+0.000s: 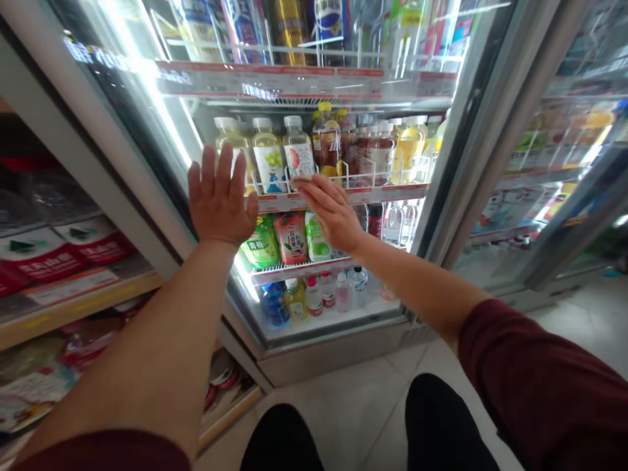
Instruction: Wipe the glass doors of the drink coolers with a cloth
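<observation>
My left hand (220, 206) is raised before the lit drinks fridge (338, 353), back toward me, fingers stretched and slightly apart, holding nothing. Its fingertips overlap the pale drink bottles at the left of the middle shelf. To its right, my right hand (334, 212) is held flat with straight fingers, pointing left, and appears to hold nothing. Just beyond its fingertips in view stands a bottle with a white label and a pink fruit picture (298, 149). Left of that is a bottle with green grapes on its label (269, 160). Reflections show glass before the shelves; contact with it cannot be made out.
Below the hands are a green pouch (262, 243), a red pouch (291, 239) and a low row of small bottles. Shelves with red-wrapped bottle packs (69, 252) stand at left. Another glass-fronted fridge (520, 176) is at right. My knees (282, 438) are above the tiled floor (353, 399).
</observation>
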Demonstrator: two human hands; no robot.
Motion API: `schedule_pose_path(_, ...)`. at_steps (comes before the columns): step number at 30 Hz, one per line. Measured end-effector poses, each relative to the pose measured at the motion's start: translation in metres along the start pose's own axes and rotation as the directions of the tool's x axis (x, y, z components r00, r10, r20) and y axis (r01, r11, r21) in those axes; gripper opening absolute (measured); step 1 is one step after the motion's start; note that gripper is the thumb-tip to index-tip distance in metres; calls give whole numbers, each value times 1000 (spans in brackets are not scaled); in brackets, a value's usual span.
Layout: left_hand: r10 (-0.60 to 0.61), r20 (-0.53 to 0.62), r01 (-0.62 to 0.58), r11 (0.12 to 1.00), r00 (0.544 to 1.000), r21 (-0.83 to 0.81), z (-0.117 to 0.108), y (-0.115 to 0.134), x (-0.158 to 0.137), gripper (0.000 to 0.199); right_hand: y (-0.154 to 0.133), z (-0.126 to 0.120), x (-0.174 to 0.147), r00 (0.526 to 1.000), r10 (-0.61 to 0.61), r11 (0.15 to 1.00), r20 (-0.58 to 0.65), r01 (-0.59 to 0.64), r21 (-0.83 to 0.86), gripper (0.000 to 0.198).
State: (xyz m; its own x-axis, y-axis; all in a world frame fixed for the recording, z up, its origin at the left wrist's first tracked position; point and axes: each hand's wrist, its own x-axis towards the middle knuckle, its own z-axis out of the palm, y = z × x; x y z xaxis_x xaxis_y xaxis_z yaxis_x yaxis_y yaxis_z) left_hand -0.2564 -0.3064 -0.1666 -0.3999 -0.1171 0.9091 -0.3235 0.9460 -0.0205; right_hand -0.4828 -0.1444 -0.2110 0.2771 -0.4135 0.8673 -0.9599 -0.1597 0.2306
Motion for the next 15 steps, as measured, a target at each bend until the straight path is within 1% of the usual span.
schedule_pose_path(1, 3, -1, -3, 1000, 1000, 4, 0, 0, 0, 70, -4, 2, -2, 997, -49, 999, 56, 48, 18, 58)
schedule_pose_path(3, 11, -1, -11, 1000, 1000, 9, 0, -1, 0, 70, -11, 4, -4, 973, -147, 988, 179, 138, 64, 56)
schedule_pose_path(4, 15, 0, -15, 1000, 1000, 12, 1, -2, 0, 70, -13, 4, -4, 962, -172, 984, 211, 159, 77, 56)
schedule_pose_path(6, 32, 0, -32, 999, 999, 31, 2, -3, -1, 70, -14, 4, 0, 968, -145, 989, 202, 135, 64, 57)
schedule_pose_path(9, 46, -6, -45, 998, 999, 53, 3, -5, -1, 71, -17, 6, 5, 994, -36, 999, 100, 35, 10, 56)
schedule_pose_path(10, 44, -6, -44, 997, 999, 56, 3, -5, -1, 71, -19, 8, 5, 995, -24, 1000, 93, 24, 5, 55)
schedule_pose_path(11, 41, -5, -40, 998, 999, 55, 3, -6, -1, 70, -21, 10, 4, 993, -38, 999, 113, 37, 12, 55)
schedule_pose_path(13, 42, -4, -42, 998, 999, 54, 3, -6, -1, 69, -27, 15, 0, 968, -135, 990, 211, 125, 61, 56)
schedule_pose_path(15, 72, -7, -71, 994, 997, 80, 3, -7, -2, 70, -31, 18, -3, 925, -236, 971, 298, 208, 122, 61)
